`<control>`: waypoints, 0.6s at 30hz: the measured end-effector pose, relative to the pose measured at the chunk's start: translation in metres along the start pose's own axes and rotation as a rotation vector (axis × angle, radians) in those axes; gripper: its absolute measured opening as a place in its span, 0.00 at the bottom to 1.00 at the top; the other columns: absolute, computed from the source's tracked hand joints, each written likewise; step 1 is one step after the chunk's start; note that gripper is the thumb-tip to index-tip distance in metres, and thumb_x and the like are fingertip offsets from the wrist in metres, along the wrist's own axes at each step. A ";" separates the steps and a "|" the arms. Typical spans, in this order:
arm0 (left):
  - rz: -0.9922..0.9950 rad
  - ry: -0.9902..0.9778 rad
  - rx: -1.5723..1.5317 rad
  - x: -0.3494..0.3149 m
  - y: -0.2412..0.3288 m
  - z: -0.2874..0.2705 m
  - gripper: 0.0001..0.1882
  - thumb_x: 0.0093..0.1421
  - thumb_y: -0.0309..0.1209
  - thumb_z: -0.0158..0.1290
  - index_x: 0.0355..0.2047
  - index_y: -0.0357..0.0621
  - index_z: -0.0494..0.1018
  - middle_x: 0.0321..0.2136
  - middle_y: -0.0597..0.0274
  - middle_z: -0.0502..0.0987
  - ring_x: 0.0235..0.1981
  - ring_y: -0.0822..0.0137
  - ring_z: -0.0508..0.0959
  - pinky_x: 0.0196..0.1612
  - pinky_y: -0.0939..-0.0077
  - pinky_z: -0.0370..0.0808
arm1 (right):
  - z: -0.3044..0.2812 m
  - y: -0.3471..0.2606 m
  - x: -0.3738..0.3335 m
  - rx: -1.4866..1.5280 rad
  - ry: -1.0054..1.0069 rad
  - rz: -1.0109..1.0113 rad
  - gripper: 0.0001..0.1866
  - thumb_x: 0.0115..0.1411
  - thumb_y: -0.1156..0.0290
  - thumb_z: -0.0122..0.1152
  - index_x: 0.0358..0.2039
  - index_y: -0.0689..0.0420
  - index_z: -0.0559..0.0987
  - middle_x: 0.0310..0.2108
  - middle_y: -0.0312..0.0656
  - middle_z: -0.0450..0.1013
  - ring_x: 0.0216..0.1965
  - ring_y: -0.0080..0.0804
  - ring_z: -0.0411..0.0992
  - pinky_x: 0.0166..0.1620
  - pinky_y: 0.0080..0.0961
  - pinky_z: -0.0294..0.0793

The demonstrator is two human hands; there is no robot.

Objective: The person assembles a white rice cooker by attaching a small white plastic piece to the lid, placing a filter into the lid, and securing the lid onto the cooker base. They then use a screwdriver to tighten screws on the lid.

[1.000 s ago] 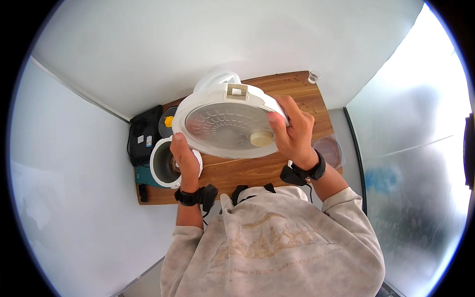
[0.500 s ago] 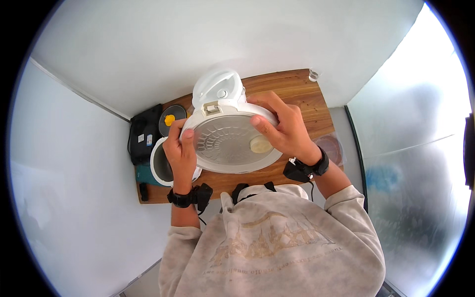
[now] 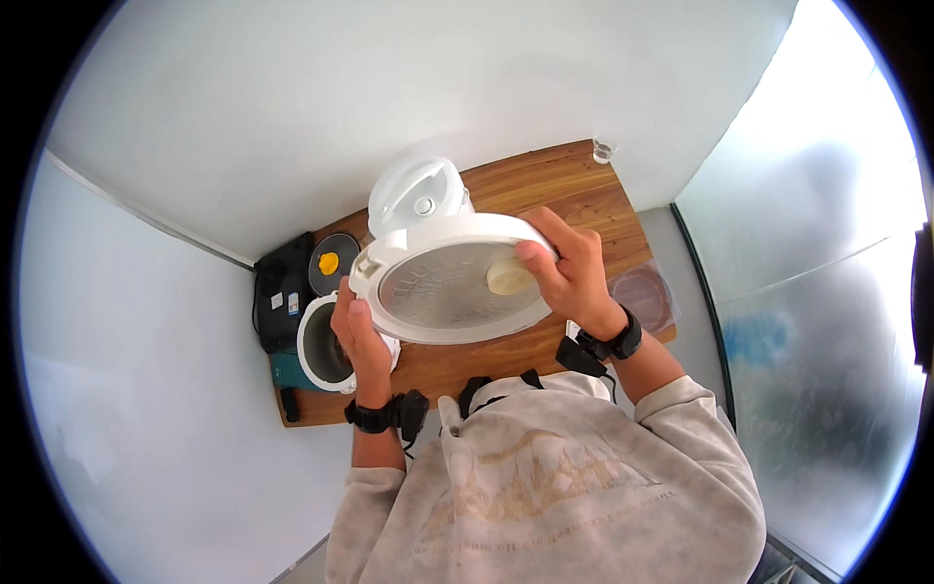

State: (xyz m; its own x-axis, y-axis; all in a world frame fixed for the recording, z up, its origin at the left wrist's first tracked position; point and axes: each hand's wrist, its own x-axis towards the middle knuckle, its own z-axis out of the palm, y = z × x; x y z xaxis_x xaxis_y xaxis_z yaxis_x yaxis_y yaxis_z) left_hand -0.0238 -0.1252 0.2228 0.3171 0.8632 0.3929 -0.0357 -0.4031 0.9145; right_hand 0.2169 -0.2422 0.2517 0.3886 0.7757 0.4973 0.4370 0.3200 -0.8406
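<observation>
Brown wood-grain table (image 3: pixel 589 200): white lidded container (image 3: pixel 409 195), back; round dark pan (image 3: pixel 337 245) with yellow piece (image 3: pixel 329 264), left; round white open pot (image 3: pixel 316 341), partly blocked by left hand (image 3: pixel 364 341)
White-rimmed oval metal-faced lid (image 3: pixel 443 292), tilted above table: left fingers gripping left edge; right hand (image 3: pixel 581 282) gripping right edge, thumb inside

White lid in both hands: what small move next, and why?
Probably tilt the lid toward level: left hand and right hand hold opposite edges, its silvery inner face is turned to the camera, and an open white pot stands left of it.
</observation>
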 end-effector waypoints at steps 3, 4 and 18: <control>-0.082 -0.163 0.014 0.005 -0.001 -0.010 0.26 0.67 0.46 0.40 0.51 0.34 0.69 0.43 0.58 0.75 0.44 0.68 0.73 0.48 0.75 0.68 | -0.004 0.001 -0.001 -0.084 -0.004 -0.072 0.16 0.62 0.58 0.63 0.37 0.60 0.77 0.22 0.46 0.75 0.19 0.37 0.74 0.25 0.26 0.71; -0.069 -0.152 -0.021 0.005 0.000 -0.009 0.26 0.66 0.45 0.42 0.52 0.34 0.69 0.45 0.57 0.75 0.45 0.66 0.73 0.50 0.73 0.69 | -0.005 0.002 0.000 -0.116 -0.008 -0.102 0.17 0.61 0.58 0.64 0.36 0.60 0.76 0.22 0.46 0.75 0.19 0.38 0.74 0.24 0.27 0.71; 0.509 -0.433 0.733 0.019 0.074 0.021 0.25 0.51 0.40 0.66 0.45 0.42 0.75 0.37 0.58 0.81 0.35 0.56 0.80 0.37 0.67 0.77 | -0.001 -0.019 -0.001 -0.278 -0.184 -0.345 0.20 0.57 0.51 0.66 0.33 0.57 0.75 0.21 0.41 0.76 0.18 0.40 0.73 0.20 0.31 0.70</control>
State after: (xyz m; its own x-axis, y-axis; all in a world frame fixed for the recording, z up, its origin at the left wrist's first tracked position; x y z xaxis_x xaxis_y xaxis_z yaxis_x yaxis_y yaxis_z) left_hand -0.0008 -0.1451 0.2956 0.7512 0.4079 0.5190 0.2846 -0.9096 0.3028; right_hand 0.2087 -0.2496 0.2673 0.0434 0.7410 0.6702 0.7252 0.4380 -0.5313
